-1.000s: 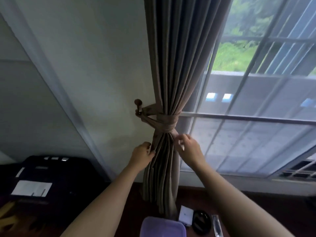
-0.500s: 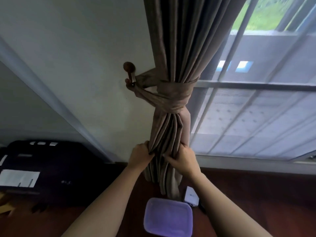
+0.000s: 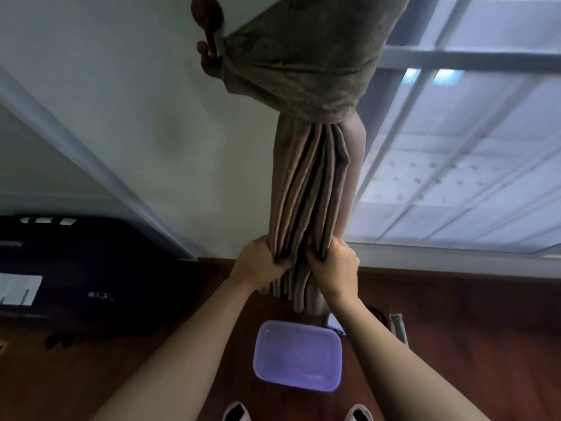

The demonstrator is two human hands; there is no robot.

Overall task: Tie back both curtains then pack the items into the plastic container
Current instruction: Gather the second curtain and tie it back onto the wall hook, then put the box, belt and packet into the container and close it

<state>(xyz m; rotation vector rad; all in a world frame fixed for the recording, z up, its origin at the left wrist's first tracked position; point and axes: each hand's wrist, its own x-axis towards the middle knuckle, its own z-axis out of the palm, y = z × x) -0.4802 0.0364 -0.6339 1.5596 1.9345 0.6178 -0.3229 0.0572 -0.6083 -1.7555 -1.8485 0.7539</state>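
Folds of the curtain (image 3: 306,192) are bunching in our fists: we are gripping them low down with left hand (image 3: 261,264) and right hand (image 3: 337,267), fingers curling tightly into cloth. A tieback (image 3: 291,74) is holding it to the wall hook (image 3: 208,16); the plastic container (image 3: 297,355) is lying on the floor (image 3: 455,344) below.

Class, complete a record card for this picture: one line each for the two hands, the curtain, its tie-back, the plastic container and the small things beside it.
curtain: gathered, hanging beside the window
tie-back: wrapped round the curtain, looped onto the wall hook
left hand: grips the curtain's left folds, low down
right hand: grips its right folds at the same height
plastic container: purple, on the wooden floor below the curtain
small items: right of the container, partly hidden by the right forearm
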